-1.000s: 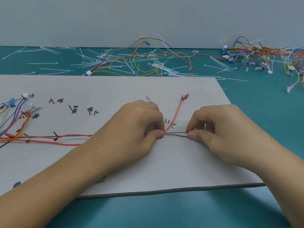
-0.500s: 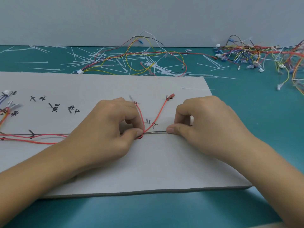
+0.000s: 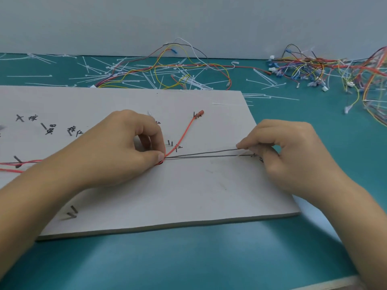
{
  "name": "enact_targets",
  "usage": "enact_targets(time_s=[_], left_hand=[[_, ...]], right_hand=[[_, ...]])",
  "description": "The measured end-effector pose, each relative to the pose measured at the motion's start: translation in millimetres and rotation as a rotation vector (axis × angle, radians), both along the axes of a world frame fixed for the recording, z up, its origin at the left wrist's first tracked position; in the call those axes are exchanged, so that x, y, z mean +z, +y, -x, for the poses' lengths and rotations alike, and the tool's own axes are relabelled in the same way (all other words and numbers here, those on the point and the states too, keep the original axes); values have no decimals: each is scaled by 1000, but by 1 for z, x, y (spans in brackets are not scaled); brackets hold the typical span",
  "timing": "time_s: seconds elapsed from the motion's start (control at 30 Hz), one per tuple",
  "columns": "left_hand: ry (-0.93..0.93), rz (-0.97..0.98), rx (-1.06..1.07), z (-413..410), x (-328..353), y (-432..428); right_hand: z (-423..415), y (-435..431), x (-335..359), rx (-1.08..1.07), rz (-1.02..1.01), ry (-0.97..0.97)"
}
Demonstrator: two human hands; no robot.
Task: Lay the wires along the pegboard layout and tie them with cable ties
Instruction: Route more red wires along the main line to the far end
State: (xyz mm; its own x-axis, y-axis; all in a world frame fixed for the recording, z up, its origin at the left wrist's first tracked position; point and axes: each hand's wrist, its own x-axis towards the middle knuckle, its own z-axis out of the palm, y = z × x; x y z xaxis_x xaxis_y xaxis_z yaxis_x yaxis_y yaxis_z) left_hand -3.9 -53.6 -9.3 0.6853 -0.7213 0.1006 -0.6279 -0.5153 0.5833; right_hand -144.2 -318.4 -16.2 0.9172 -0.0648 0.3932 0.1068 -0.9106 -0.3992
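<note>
Left hand (image 3: 125, 151) curls, thumb and forefinger pinching thin grey wires (image 3: 201, 156) beside the red wire (image 3: 181, 139). Right hand (image 3: 287, 151) pinches their far ends, taut between both fingertips

A plain pale grey wall (image 3: 188, 21) fills the top of my view, above my teal tabletop (image 3: 188, 260).

The pegboard (image 3: 188, 195) is lying flat on the table (image 3: 209, 258), spreading from the centre out past 9 o'clock. On it, the left hand (image 3: 125, 147) is sitting at 9 o'clock and the right hand (image 3: 282, 151) at 3 o'clock, with two wires (image 3: 205, 154) stretching between them. Behind the board, cable ties (image 3: 146, 78) are lying scattered at 12 o'clock, and a wire tangle (image 3: 314, 68) is sitting at 2 o'clock.
</note>
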Motion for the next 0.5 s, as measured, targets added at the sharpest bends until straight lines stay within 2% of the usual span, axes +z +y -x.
enact_targets(time_s=[0.3,0.5], left_hand=[[72,53,-14,-2,-3,5],[88,69,-26,-1,-3,6]], right_hand=[[6,-13,0,-118,-327,68],[8,-18,2,-134,-425,121]])
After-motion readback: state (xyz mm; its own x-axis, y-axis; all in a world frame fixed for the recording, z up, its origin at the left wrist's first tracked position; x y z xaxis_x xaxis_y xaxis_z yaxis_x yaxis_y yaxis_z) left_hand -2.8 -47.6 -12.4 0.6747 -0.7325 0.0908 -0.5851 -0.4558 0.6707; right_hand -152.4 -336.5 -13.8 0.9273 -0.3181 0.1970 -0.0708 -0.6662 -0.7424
